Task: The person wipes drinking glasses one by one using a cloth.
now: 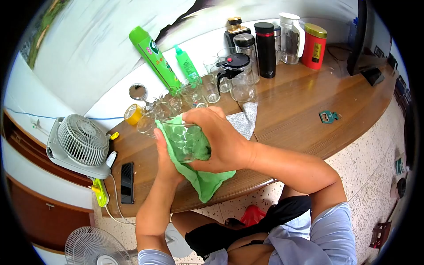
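A clear drinking glass (181,141) with a dimpled pattern is held tilted between my two hands above the table's near edge. A green cloth (205,181) wraps under and behind it, one corner hanging down. My right hand (223,141) curls round the glass from the right, fingers over the far side and thumb side near the bottom. On the left, my left hand (165,157) is closed on the cloth against the glass, thumb pointing up; its other fingers are mostly hidden. Several more glasses (193,95) stand just beyond my hands.
On the wooden table (291,119) are a glass teapot (242,84), a black flask (266,51), a red tin (314,46), a green spray can (154,57), yellow tape (133,114), a grey cloth (244,121), a phone (127,183) and a teal tag (327,117). A small fan (84,141) stands left.
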`<action>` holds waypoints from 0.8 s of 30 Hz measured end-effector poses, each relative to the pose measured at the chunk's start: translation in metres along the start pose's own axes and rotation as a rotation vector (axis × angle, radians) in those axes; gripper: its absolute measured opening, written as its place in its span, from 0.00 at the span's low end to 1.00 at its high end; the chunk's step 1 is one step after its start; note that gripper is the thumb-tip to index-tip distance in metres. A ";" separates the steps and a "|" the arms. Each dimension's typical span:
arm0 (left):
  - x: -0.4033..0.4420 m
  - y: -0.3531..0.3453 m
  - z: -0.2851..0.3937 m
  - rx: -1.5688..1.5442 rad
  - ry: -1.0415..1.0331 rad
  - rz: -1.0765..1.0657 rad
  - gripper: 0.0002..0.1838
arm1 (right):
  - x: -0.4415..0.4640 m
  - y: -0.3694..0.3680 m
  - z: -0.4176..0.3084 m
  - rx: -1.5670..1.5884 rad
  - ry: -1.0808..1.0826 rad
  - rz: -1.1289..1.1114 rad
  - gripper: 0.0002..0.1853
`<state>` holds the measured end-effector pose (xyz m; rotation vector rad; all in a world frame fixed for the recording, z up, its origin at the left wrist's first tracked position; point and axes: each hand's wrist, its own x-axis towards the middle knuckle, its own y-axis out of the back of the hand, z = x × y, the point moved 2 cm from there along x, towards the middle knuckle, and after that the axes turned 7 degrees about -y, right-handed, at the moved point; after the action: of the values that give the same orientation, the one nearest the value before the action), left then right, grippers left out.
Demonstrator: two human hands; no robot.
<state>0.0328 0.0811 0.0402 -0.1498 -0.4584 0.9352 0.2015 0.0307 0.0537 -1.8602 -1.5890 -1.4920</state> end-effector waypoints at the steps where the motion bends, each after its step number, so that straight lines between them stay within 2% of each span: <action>1: 0.001 0.003 -0.002 0.004 -0.033 -0.058 0.50 | 0.000 0.002 -0.002 -0.027 -0.001 -0.011 0.49; 2: 0.001 0.004 -0.003 0.009 -0.065 -0.117 0.48 | 0.001 0.005 -0.004 -0.061 -0.004 -0.037 0.50; 5: -0.003 0.010 -0.003 0.319 -0.081 -0.042 0.50 | 0.006 0.012 -0.003 -0.189 0.001 -0.147 0.52; 8: 0.005 0.013 -0.017 0.620 -0.320 -0.141 0.48 | 0.003 0.011 0.001 -0.289 0.029 -0.253 0.53; 10: 0.004 0.010 -0.018 0.438 -0.207 -0.074 0.55 | 0.000 0.008 0.002 -0.263 0.034 -0.250 0.54; 12: 0.001 0.004 -0.010 0.170 -0.095 -0.033 0.58 | 0.000 0.006 0.004 -0.109 0.077 -0.120 0.55; 15: -0.003 -0.007 -0.001 -0.149 -0.019 -0.133 0.57 | 0.001 0.001 -0.002 -0.005 0.103 0.017 0.56; 16: -0.003 -0.005 -0.002 -0.115 -0.008 -0.146 0.57 | 0.001 0.000 -0.004 0.008 0.104 0.054 0.56; 18: -0.004 0.002 -0.005 -0.044 0.013 -0.171 0.57 | -0.001 0.002 0.000 -0.016 0.086 -0.022 0.55; 21: 0.004 0.002 -0.006 0.341 -0.084 -0.115 0.56 | -0.001 0.004 0.004 -0.178 0.044 -0.140 0.53; 24: 0.008 0.011 -0.022 0.521 -0.189 -0.104 0.53 | -0.003 0.003 0.007 -0.229 -0.068 -0.263 0.52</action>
<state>0.0389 0.0954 0.0197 0.4346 -0.3786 0.9420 0.2078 0.0334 0.0495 -1.8957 -1.8201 -1.8074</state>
